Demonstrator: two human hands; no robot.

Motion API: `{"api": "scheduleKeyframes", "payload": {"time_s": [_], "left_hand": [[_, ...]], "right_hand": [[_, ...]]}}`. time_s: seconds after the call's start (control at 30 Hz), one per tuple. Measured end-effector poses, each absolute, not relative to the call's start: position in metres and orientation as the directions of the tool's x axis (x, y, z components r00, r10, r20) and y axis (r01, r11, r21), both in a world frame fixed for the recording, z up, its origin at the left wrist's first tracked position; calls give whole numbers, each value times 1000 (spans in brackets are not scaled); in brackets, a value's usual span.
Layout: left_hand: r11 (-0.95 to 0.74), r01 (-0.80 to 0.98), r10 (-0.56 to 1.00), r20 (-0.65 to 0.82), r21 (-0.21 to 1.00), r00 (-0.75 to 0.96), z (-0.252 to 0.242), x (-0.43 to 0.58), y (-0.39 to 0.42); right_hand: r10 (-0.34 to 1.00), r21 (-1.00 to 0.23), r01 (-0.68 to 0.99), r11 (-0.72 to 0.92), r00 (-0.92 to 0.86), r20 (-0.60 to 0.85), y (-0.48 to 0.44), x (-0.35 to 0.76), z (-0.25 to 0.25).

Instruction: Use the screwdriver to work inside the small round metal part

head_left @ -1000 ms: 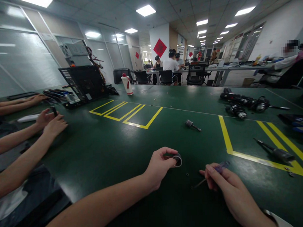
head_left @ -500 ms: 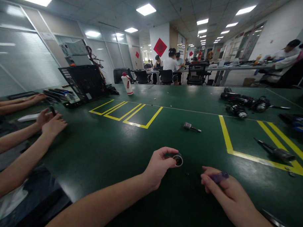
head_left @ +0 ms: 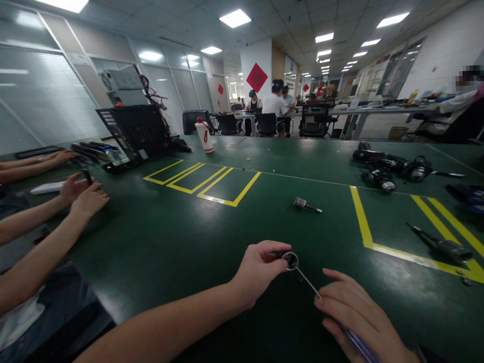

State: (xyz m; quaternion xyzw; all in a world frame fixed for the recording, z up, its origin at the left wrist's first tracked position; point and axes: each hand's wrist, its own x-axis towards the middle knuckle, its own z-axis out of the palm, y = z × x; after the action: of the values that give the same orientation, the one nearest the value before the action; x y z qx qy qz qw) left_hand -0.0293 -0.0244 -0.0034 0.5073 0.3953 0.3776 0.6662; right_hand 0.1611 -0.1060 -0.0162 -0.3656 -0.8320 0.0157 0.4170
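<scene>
**Changed:** The screwdriver [head_left: 309, 281] has swung round. Half a second ago its purple handle lay crosswise in the right hand [head_left: 355, 315] with the shaft out of sight. Now the shaft runs up and left from those fingers, and the tip is at the mouth of the ring [head_left: 290, 261]. The ring has barely shifted, though its opening now faces the tip.

**Reading:** Tool and part look lined up, so the work seems to have gone from readying the tool to applying it. I cannot tell whether the tip is seated.

**Items, left to right:**
- Co-worker's hands [head_left: 87, 200]: well left of the person's own, resting on the table [head_left: 168, 242].
- Left hand [head_left: 258, 271]: thumb and forefinger closed on the ring, pinching its sides.
- Ring: at the left fingertips, low over the table, between the two hands.
- Bit [head_left: 305, 204]: lying beyond the fingertips, well apart from them.
- Right hand: fingers wrapped round the screwdriver handle, gripping it.
- Long tool [head_left: 442, 244]: far right of the right fingers, by the yellow line.
</scene>
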Motion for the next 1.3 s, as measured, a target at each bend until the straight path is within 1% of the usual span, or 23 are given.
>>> {"api": "scheduleKeyframes", "payload": {"time_s": [0.17, 0.3, 0.47, 0.67, 0.8, 1.03, 1.13, 1.2, 1.23, 1.3], "left_hand": [[82, -72, 908, -45, 994, 417, -13, -28, -25], [36, -23, 913, -24, 999, 407, -16, -28, -25], [-22, -16, 915, 26, 1000, 402, -20, -26, -25], [-14, -13, 923, 18, 1000, 385, -18, -25, -23], [-33, -22, 922, 39, 999, 386, -17, -26, -23], [-26, -44, 927, 41, 999, 373, -18, -25, -25], [-47, -53, 922, 64, 997, 381, -22, -25, -24], [-47, -44, 919, 61, 998, 389, -24, -26, -23], [-41, -36, 919, 52, 998, 392, -24, -26, -23], [-16, -11, 920, 19, 1000, 391, -23, -27, -21]], "right_hand": [[619, -285, 621, 730, -423, 662, -102, 158, -15], [583, -221, 640, 735, -432, 687, -100, 157, -18], [541, -147, 652, 744, -458, 705, -100, 156, -17], [537, -143, 644, 752, -472, 699, -101, 153, -11], [538, -151, 639, 754, -469, 700, -102, 153, -11], [538, -135, 620, 773, -528, 657, -101, 154, 0], [556, -168, 613, 772, -522, 646, -102, 153, 0], [568, -217, 599, 771, -492, 660, -104, 153, -4], [580, -259, 589, 765, -456, 675, -105, 154, -6], [654, -403, 573, 714, -342, 675, -107, 155, -10]]}}
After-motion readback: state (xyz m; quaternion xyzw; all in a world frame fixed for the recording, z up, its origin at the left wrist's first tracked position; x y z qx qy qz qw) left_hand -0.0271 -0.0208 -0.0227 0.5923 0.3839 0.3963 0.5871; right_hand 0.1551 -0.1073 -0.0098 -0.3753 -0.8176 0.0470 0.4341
